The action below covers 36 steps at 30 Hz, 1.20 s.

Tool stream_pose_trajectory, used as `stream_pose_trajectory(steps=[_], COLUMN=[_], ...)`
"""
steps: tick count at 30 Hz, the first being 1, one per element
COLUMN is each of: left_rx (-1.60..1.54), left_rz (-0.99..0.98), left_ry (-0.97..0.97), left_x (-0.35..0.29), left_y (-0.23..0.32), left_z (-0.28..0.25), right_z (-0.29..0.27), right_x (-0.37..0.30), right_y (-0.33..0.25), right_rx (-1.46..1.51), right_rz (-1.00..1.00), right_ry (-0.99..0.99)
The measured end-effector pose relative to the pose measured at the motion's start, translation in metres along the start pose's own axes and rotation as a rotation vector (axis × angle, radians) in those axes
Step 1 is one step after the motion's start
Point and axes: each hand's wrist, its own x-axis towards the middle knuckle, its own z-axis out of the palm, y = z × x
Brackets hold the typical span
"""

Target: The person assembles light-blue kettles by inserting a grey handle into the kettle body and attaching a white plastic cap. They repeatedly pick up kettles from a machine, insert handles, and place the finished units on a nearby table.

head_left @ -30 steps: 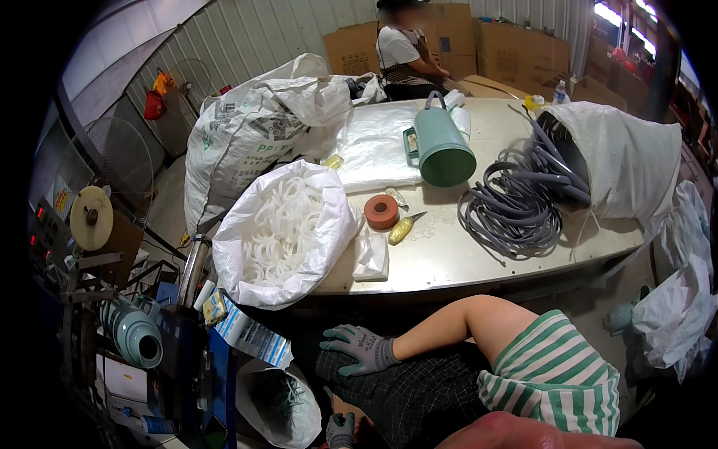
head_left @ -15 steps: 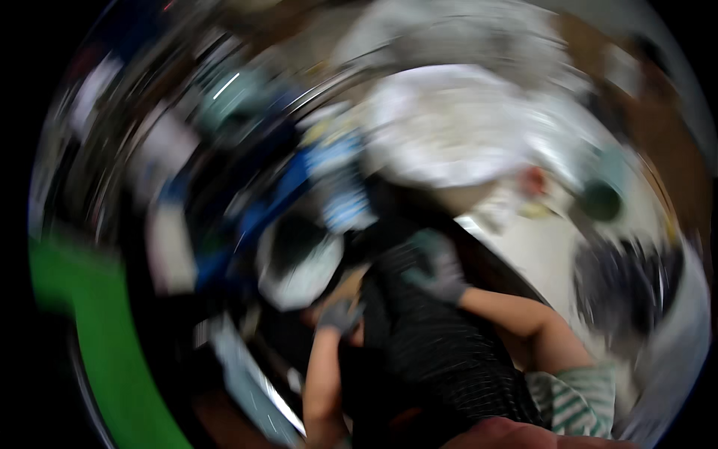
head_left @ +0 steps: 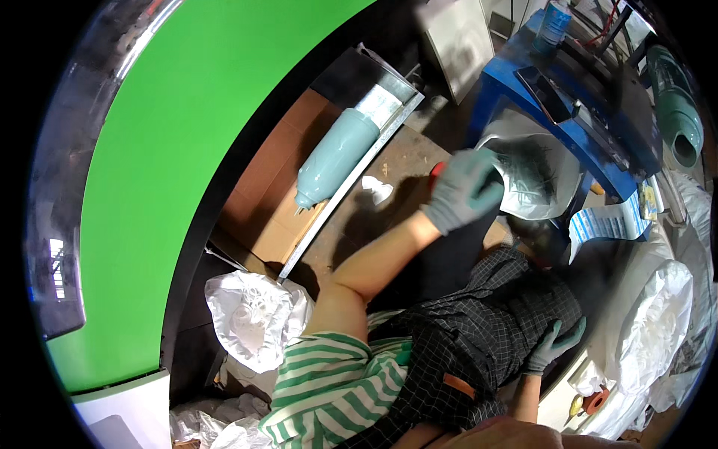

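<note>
My left hand (head_left: pixel 465 193), in a grey glove with teal fingertips, is raised at the left side of a bin lined with a pale bag (head_left: pixel 527 198). Dark, thin scraps lie inside the bin. The hand is slightly blurred; its fingers and thumb look apart, with nothing seen between them. Part of a red thing (head_left: pixel 436 173) shows behind the glove. My right hand (head_left: pixel 555 348), gloved alike, rests against the lap of my black checked apron (head_left: pixel 479 314). Its fingers are spread and hold nothing.
A teal cylinder (head_left: pixel 338 153) lies on a metal-edged ledge below a large green panel (head_left: pixel 164 142). A blue stand (head_left: pixel 516 75) bears a phone (head_left: pixel 543 94) and a spray can (head_left: pixel 552 28). White bags (head_left: pixel 258 318) sit left and right. A reddish-brown roll (head_left: pixel 595 400) lies low at right.
The view has swung left and steadied from a heavy blur. My left hand has risen from my lap to beside the bin. My right hand stays at the apron.
</note>
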Motion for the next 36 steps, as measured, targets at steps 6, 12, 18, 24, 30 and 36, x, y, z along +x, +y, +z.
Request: stream_pose_trajectory(steps=[6, 12, 18, 24, 30, 36], left_rx=[0.675, 1.048, 1.042, 1.398, 1.104, 1.022], left_rz=[-0.339, -0.957, -1.109, -1.340, -0.624, -1.136], left_ry=[0.105, -0.178, -0.168, 0.003, -0.069, 0.331], left_x=[-0.115, -0.152, -0.208, -0.282, -0.279, -0.323], left_y=[-0.199, -0.248, -0.264, -0.251, -0.209, -0.264], left_z=[-0.095, -0.172, -0.192, -0.233, -0.216, -0.234], right_z=[-0.003, 0.000, 0.005, 0.014, 0.009, 0.018], right_x=[0.008, 0.008, 0.009, 0.015, 0.013, 0.020], right_y=[-0.014, -0.014, -0.015, -0.022, -0.016, -0.011], right_rx=[-0.064, -0.103, -0.155, -0.153, -0.161, -0.115], right_rz=[0.041, 0.045, 0.039, 0.030, 0.031, 0.027], right_ry=[-0.018, -0.018, -0.043, -0.092, -0.033, -0.100])
